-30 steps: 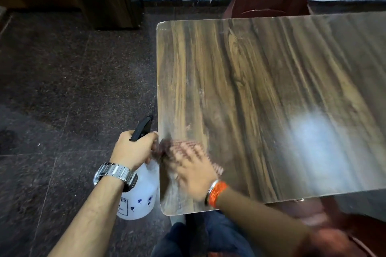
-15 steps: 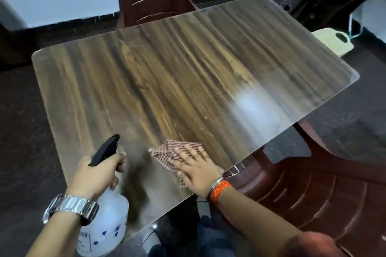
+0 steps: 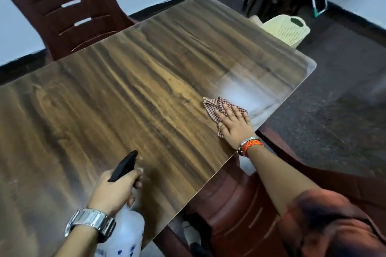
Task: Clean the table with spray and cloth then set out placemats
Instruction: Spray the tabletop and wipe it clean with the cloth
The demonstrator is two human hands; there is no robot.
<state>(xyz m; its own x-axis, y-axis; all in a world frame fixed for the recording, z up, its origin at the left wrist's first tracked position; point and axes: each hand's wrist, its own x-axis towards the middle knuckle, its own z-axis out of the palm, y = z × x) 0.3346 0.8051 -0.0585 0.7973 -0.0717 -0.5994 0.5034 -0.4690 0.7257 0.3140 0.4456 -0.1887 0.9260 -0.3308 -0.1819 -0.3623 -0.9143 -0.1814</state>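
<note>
Two jobs in this task and we're clearly on the first one, the wiping half. Biggest thing first: the table [image 3: 129, 89], bare wood-grain top with a bright glare patch toward its right corner, no placemats anywhere in view. A dark red chair [image 3: 62, 12] stands at the far edge.

Down at the near edge the left hand [image 3: 114, 190] is curled tight around the neck of the spray bottle [image 3: 125, 233], black trigger poking up between the fingers, bottle body hanging just off the near edge.

Over by the right corner the right hand [image 3: 235, 124] lies flat, fingers spread, pressing the checkered cloth [image 3: 215, 106] onto the top. The cloth sits under the fingers and sticks out past the fingertips toward the far edge, right next to the glare.

My guess for the next move: sweep the cloth on across that right corner, keeping the palm down so it doesn't bunch up.
</note>
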